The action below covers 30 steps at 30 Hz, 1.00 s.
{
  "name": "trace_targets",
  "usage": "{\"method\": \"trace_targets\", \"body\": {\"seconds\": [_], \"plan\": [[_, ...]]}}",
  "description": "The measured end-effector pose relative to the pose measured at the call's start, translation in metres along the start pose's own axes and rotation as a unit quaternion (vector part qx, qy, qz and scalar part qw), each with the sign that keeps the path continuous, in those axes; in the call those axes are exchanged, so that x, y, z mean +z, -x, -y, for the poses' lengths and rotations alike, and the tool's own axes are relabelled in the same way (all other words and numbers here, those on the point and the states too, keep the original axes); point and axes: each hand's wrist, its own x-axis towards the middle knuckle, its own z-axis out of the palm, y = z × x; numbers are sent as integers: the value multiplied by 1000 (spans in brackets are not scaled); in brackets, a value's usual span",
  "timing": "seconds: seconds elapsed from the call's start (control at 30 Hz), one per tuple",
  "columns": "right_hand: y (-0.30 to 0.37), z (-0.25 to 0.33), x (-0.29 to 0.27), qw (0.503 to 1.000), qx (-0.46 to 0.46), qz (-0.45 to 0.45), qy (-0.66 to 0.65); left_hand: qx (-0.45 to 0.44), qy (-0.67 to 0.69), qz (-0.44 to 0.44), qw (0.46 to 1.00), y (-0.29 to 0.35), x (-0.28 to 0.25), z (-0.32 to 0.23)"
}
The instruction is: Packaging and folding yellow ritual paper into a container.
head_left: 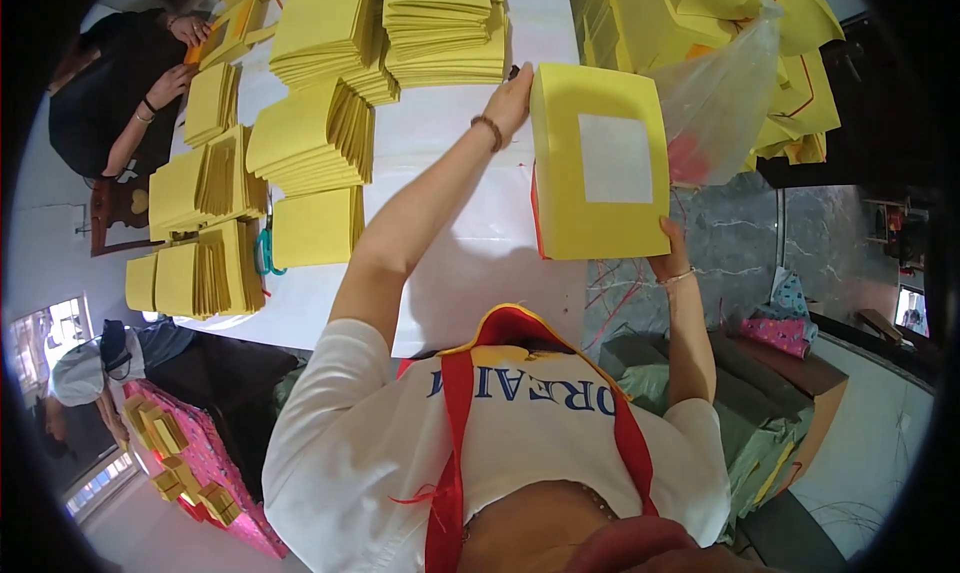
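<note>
A yellow box-shaped paper packet (pixel 600 83) is held up over the right edge of the table, with a blank white rectangle on its face and a red strip along its lower left edge. My left hand (pixel 512 105) grips its far left side, fingers partly hidden behind it. At the near right corner, my right hand (pixel 672 251) closes on the packet, thumb on the face and the other fingers underneath. A small dark thing shows by my left fingertips, too small to name.
Stacks of folded yellow paper (pixel 310 133) cover the left and far side of the white table (pixel 450 193). Teal-handled scissors (pixel 266 251) lie among them. A clear plastic bag (pixel 725 93) hangs by yellow packets at right. A co-worker's hands (pixel 185 58) work at far left; another person stands lower left.
</note>
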Motion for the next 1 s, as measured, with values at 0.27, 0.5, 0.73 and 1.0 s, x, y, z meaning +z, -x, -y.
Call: {"method": "trace_targets", "body": {"seconds": [0.27, 0.5, 0.73, 1.0], "plan": [[-2, 2, 0, 999, 12, -2, -30, -92, -144, 88, 981, -23, -4, -19], [-7, 0, -12, 998, 7, -2, -58, -190, -201, 124, 953, -26, -5, -39], [-14, -4, -35, 995, 38, 32, -88, -208, -199, 206, 935, -18, -2, -48], [-10, 10, -14, 998, 43, 49, -24, -236, -187, 184, 936, 3, -12, -52]]}}
